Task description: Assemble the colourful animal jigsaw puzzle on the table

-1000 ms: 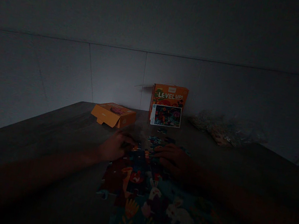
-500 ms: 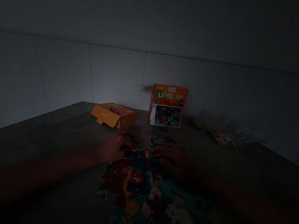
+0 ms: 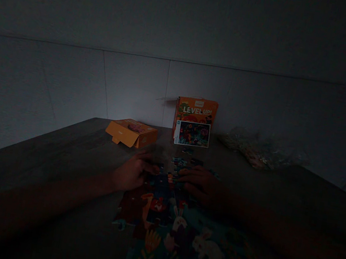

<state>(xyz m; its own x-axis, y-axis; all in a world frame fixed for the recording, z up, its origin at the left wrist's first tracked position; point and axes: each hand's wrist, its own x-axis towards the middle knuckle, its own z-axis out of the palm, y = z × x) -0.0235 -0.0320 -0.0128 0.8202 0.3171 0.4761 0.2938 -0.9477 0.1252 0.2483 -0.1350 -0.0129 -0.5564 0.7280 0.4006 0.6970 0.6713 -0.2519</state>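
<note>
In the dim head view, a partly joined jigsaw puzzle (image 3: pixel 182 232) lies on the table, its picture showing white rabbits, a yellow flower and dark red and blue areas. My left hand (image 3: pixel 134 171) is at its far left edge, fingers curled and closed at a small puzzle piece (image 3: pixel 160 167), which the fingertips partly cover. Over the far right part of the puzzle rests my right hand (image 3: pixel 200 185), its fingers stretched out flat and pointing left. Between and beyond the hands are several loose puzzle pieces (image 3: pixel 179 161). Darkness hides what lies beneath the right palm.
An orange box (image 3: pixel 196 107) stands against the wall, with a picture card (image 3: pixel 192 133) leaning on it. To the left lies another orange box (image 3: pixel 131 132), its flap open. Clear plastic bags (image 3: pixel 262 153) with contents sit at the back right of the grey table (image 3: pixel 67 147).
My left fingertips have shifted very slightly at the puzzle piece. My right hand and everything else look the same.
</note>
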